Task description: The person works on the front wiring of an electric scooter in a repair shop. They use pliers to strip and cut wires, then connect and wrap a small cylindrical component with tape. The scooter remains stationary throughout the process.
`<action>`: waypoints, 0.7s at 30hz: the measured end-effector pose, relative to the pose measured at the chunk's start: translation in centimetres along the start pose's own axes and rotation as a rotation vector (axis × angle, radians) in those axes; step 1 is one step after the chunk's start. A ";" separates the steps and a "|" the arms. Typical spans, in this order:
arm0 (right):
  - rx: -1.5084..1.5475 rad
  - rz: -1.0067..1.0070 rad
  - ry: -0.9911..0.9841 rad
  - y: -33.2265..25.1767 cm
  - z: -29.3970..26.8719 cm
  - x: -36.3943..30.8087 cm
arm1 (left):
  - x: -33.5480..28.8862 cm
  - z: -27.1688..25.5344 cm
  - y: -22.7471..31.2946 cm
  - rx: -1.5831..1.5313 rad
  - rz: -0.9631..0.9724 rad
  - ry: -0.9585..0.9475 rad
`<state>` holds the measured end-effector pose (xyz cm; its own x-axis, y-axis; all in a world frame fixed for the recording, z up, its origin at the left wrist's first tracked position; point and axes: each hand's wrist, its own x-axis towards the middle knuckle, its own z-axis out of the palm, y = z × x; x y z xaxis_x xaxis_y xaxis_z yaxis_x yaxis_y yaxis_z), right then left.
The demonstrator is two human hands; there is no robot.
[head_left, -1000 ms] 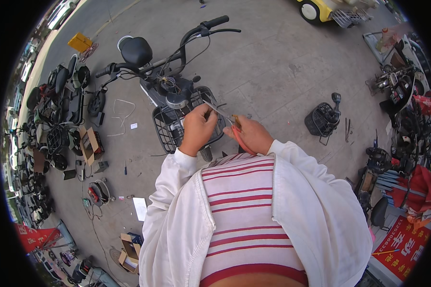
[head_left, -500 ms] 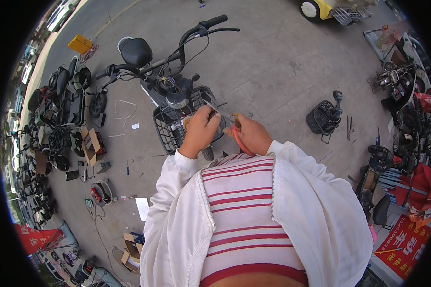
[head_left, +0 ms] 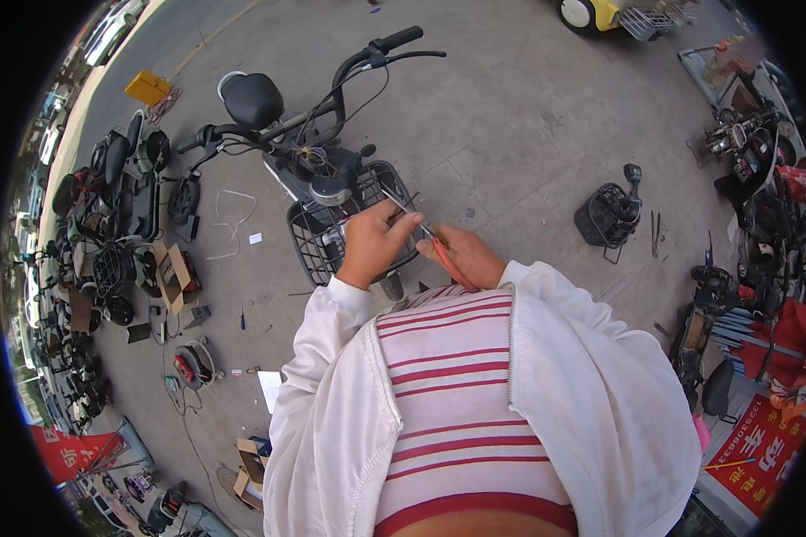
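Observation:
My right hand (head_left: 471, 254) is closed around the red-handled pliers (head_left: 451, 262), whose grey jaws point up and left toward my other hand. My left hand (head_left: 370, 240) is closed, thumb and fingers pinching a thin grey strip (head_left: 396, 199) that sticks out past the fingertips. The strip and the jaws lie almost in line; whether they touch I cannot tell. Both hands are held over the front of a black electric bike, above its wire basket (head_left: 306, 246). Its round headlight (head_left: 331, 190) and loose wires (head_left: 312, 157) show just beyond my left hand.
The bike's handlebar (head_left: 340, 85) and seat (head_left: 253, 100) stand beyond. A black basket (head_left: 600, 219) sits on the floor to the right. Left are an open cardboard box (head_left: 177, 279), a screwdriver (head_left: 242, 315) and a row of parked bikes (head_left: 121, 197). More bikes and a red sign line the right.
My right hand has turned slightly and its fingers have closed in around the pliers. My left hand still pinches the strip, almost unmoved.

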<state>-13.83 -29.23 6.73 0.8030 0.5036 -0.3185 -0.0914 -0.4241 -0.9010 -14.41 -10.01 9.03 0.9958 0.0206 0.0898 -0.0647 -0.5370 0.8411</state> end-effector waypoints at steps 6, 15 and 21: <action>-0.058 0.060 0.006 -0.5 0.2 0.2 | 0.0 -0.1 -0.2 -0.022 0.001 0.046; 0.050 0.055 0.016 -0.3 0.8 1.2 | 0.2 -0.2 -0.2 -0.017 -0.047 0.124; 0.718 0.388 0.007 -0.8 0.7 1.2 | -0.1 -0.3 -0.6 -0.149 -0.072 0.111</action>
<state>-13.22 -27.83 6.87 0.6401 0.4138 -0.6473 -0.7171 0.0193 -0.6967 -14.50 -9.46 8.66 0.9854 0.1514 0.0782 -0.0112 -0.4002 0.9163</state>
